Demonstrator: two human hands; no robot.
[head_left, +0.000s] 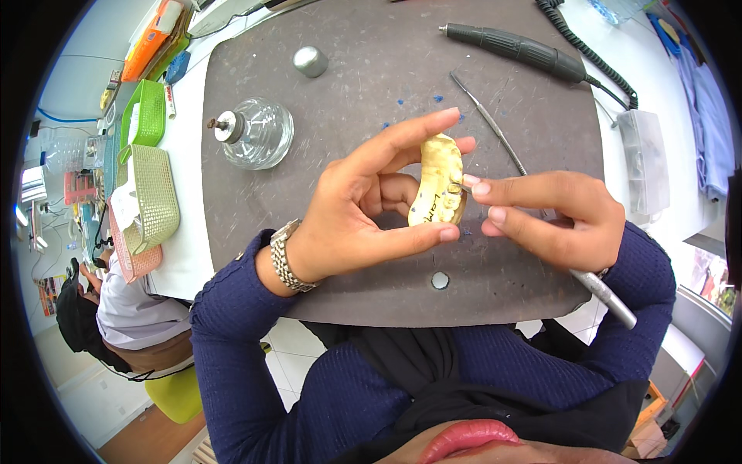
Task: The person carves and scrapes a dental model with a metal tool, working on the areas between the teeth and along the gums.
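My left hand (340, 209) grips a pale yellow dental cast (437, 174) between thumb and fingers, its row of teeth turned to the right. Dark handwriting marks its near part. My right hand (556, 220) is closed around a slim metal dental carver (603, 298). The carver's thick handle sticks out below the palm toward my right forearm. Its thin working end is close to the teeth, and contact is too small to make out. Beyond my right hand, a second thin metal carver (492, 120) lies on the mat, partly hidden by the fingers.
A glass spirit lamp (259, 135) and its metal cap (310, 61) stand at left. A black handpiece (514, 52) with a coiled cord lies far right, above a clear box (644, 162). Blue crumbs dot the dark mat (348, 93). Woven baskets (154, 193) line the left; another person (139, 301) sits beyond.
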